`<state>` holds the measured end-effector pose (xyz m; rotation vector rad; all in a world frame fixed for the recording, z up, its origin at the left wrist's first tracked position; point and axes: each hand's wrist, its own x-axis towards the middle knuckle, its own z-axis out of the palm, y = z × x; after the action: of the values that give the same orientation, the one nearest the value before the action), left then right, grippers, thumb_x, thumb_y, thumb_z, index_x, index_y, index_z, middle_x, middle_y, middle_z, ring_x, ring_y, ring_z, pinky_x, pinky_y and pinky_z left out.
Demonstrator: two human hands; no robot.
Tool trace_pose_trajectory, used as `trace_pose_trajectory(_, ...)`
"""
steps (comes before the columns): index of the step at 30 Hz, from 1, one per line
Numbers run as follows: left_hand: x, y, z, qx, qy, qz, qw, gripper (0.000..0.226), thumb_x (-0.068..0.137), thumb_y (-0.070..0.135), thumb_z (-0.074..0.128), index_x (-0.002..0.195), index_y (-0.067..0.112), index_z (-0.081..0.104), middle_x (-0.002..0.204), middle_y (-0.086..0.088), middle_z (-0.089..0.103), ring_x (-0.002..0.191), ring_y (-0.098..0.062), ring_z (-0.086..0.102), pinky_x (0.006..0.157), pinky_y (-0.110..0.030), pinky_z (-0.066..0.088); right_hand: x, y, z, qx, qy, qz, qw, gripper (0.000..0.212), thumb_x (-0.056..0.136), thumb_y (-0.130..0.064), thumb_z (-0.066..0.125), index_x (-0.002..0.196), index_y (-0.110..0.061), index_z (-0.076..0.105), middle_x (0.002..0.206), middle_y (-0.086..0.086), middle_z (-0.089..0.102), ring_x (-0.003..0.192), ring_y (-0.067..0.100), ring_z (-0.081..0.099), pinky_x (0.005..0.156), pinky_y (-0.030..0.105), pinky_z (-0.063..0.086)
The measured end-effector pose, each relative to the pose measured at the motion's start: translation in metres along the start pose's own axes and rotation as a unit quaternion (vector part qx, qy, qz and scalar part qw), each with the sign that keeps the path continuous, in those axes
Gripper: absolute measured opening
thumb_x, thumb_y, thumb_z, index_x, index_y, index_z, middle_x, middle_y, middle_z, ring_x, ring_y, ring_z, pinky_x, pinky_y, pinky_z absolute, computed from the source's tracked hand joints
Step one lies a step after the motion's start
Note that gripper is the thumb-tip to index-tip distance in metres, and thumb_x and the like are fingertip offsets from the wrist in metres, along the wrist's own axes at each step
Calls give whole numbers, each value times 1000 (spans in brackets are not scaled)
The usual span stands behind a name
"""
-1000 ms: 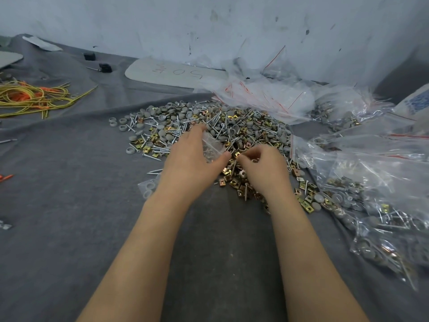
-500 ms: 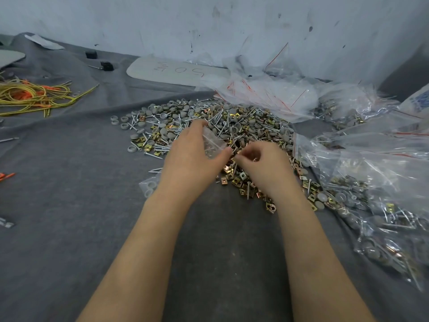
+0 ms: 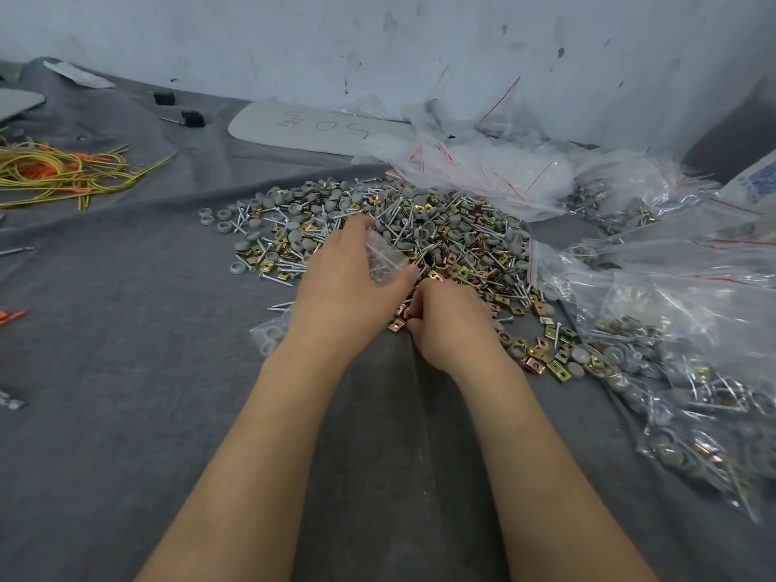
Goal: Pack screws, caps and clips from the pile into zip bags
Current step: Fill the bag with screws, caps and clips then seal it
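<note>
Frame centre: left hand (image 3: 348, 296) grips a limp, probably slippery zip bag (image 3: 384, 262) near its mouth. Right hand (image 3: 451, 325) curls among clips (image 3: 554, 365); its contents are hidden.

This is a small packing workshop, where a cloth-covered bench (image 3: 126, 371) against a scuffed wall (image 3: 294, 44) bears a pile (image 3: 445, 233) of loose screws, caps and clips, filled zip bags (image 3: 693, 354) and yellow wire (image 3: 63, 174).

Clear zip bag (image 3: 384, 262) held above screw-cap-clip pile (image 3: 420, 237).
</note>
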<state>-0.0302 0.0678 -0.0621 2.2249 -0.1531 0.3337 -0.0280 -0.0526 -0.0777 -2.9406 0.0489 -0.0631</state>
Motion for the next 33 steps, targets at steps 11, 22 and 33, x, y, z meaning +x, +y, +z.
trace_pose_trajectory(11, -1, 1, 1, 3, -10, -1, 1000, 69, 82, 40, 70, 139, 20, 39, 126, -3, 57, 114, -22, 55, 96, -43, 46, 2, 1, -2, 11, -49, 25, 998, 16, 90, -17, 59, 105, -15, 61, 109, 10, 64, 109, 32, 54, 91, 39, 46)
trace_pose_trajectory(22, -2, 3, 5, 47, -61, 10, 997, 67, 83, 42, 68, 139, 18, 40, 126, -4, 57, 113, -22, 54, 93, -33, 44, 8, 13, -15, 594, 76, -38, 800, 21, 85, 0, 65, 82, -21, 60, 77, -4, 62, 75, 9, 59, 73, 29, 51)
trace_pose_trajectory(33, 0, 0, -3, -16, 9, -20, 1000, 63, 83, 39, 69, 137, 18, 42, 124, -3, 58, 111, -20, 55, 95, -38, 45, -1, 5, -6, 127, -58, -1, 990, 14, 83, -32, 71, 86, -20, 65, 82, -2, 62, 82, 20, 59, 72, 28, 43)
